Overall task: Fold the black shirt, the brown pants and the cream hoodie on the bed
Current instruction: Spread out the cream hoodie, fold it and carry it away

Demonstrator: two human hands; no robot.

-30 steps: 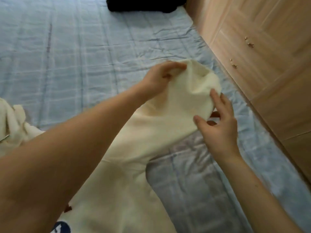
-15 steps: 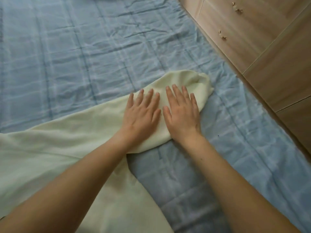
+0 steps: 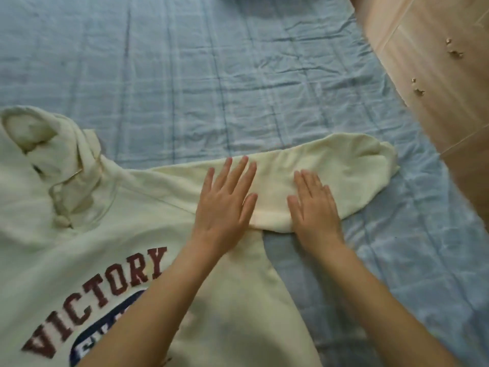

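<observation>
The bed (image 3: 185, 62) wears a wrinkled blue checked cover (image 3: 291, 83). Directly on it lies the cream hoodie (image 3: 87, 234), spread flat and front up with red "VICTORY" lettering showing. Its hood (image 3: 39, 133) bunches at the left, and one sleeve (image 3: 344, 176) stretches right, its cuff near the bed's edge.

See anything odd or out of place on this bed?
Nothing spilled or damaged. On the cream hoodie, the hood is bunched up rather than flat, and the blue sheet is creased. The left hand and right hand press flat on its sleeve.
</observation>
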